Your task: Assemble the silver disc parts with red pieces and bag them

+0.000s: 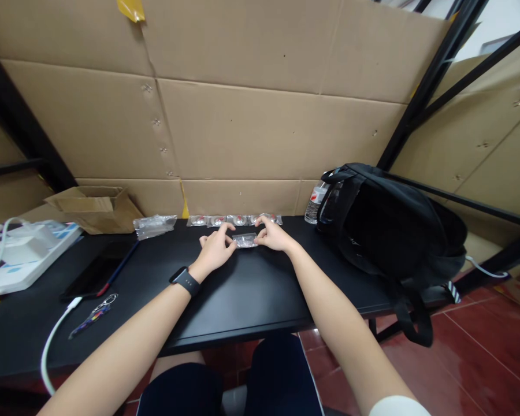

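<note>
Hands pinching one small clear packet (245,240) on black table (251,294), left hand (216,249) at its left end, right hand (272,234) at its right, packet row (234,220) just behind.

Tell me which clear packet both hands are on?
The small clear packet between left hand and right hand, in front of the packet row by the wall.

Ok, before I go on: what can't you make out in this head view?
- Small clear packet between left hand and right hand: contents too small to tell; fingers cover both ends.
- Row of packets behind: red-and-white contents too small to identify; right end hidden by the right hand.
- Water bottle: partly hidden by the black backpack.
- Cardboard box: inside not visible from this angle.
</note>
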A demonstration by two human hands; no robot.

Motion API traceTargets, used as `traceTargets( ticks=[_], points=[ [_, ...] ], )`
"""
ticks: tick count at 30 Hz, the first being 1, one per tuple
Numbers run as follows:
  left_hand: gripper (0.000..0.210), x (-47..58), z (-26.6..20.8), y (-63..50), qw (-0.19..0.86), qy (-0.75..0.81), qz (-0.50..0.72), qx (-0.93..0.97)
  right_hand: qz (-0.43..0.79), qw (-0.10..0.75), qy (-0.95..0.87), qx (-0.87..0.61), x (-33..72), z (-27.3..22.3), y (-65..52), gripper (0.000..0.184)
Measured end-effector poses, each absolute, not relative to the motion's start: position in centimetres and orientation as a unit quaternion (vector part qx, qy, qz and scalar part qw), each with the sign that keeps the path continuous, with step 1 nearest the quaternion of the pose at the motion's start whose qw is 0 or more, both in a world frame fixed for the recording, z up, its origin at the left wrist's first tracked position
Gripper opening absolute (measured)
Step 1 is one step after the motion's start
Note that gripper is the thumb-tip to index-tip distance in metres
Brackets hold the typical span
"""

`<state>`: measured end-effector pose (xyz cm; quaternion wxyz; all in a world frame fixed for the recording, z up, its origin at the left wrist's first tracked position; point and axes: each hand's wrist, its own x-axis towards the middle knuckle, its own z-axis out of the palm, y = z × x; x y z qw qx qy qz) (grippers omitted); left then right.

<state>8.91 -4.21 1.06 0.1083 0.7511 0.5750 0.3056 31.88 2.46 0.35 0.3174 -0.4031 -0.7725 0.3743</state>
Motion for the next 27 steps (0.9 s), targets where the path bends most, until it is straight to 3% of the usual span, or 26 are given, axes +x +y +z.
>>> traceTargets(
  ticks=[3, 6, 9, 12, 16, 23, 27],
  points=[
    [0.028, 9.0, 0.6, -4.3, 0.055, 0.556, 0.261, 0.787, 0.273, 0.242, -0.836, -0.409, 32.0, 0.7, 2.1, 0.028],
    [0.027, 9.0, 0.3, -4.4, 0.008, 0.546, 0.238, 0.803, 0.174, 0.197, -0.879, -0.398, 31.9, 0.9, 1.9, 0.032],
    [0.025, 9.0, 0.3, -4.5, -0.005, 0.528, 0.222, 0.820, 0.128, 0.192, -0.893, -0.387, 31.7, 0.6, 1.8, 0.040],
    [0.025, 9.0, 0.4, -4.6, 0.001, 0.515, 0.216, 0.829, 0.117, 0.207, -0.890, -0.389, 31.4, 0.3, 2.0, 0.025],
    [0.021, 8.9, 0.7, -4.5, 0.019, 0.541, 0.234, 0.808, 0.159, 0.241, -0.891, -0.351, 31.1, 0.7, 2.0, 0.010],
    [0.022, 8.4, 1.3, -3.9, 0.079, 0.603, 0.274, 0.745, 0.381, 0.288, -0.808, -0.345, 30.5, 0.5, 1.9, 0.034],
    [0.022, 8.1, 1.6, -3.6, 0.098, 0.605, 0.291, 0.735, 0.413, 0.350, -0.752, -0.377, 30.3, 0.0, 2.4, 0.029]
  ],
)
